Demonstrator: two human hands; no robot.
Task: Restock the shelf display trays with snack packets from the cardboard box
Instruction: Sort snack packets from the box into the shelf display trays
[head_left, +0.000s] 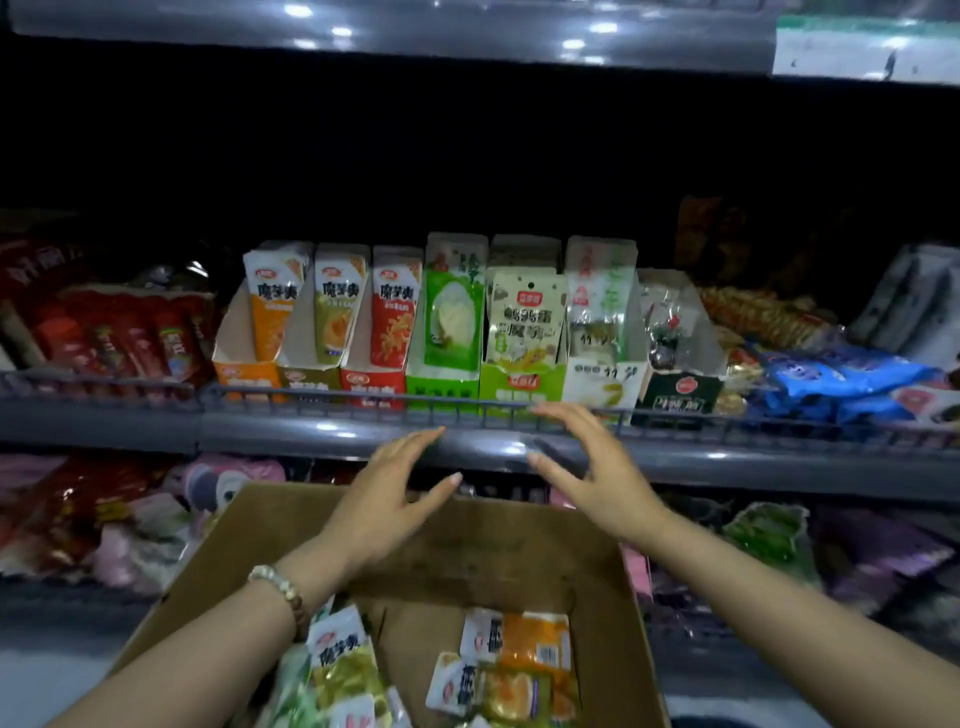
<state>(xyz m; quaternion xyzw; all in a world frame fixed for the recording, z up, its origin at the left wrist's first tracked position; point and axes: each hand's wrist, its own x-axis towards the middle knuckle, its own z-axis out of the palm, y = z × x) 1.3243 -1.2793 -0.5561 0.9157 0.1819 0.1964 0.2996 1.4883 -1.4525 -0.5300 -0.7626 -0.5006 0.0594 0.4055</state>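
Seen nearest the camera: an open cardboard box (467, 545), with loose snack packets (519, 654) in orange, green and white heaped on its bottom. Found just past its far wall: the grey front edge of a shelf (311, 431), topped by a low wire rail (311, 395). Lined up behind that rail: seven display trays (441, 387) side by side, with orange, olive, red, green, light green, white and black fronts, each with packets upright inside. Piled left of the row: red packets (119, 332); piled right of it: blue packets (831, 379). Crammed on the lower shelf: more bagged goods (78, 509), too blurred to name.

Held above the box's far wall: left hand (384, 504) and right hand (597, 478), apart, palms facing, fingers spread and lightly curved, gripping nothing. Worn on the left wrist: a beaded bracelet (280, 587). Placed in front of the shelf edge, below the two green trays, well above the packets in the box. Could not tell whether the right fingertips touched the rail.
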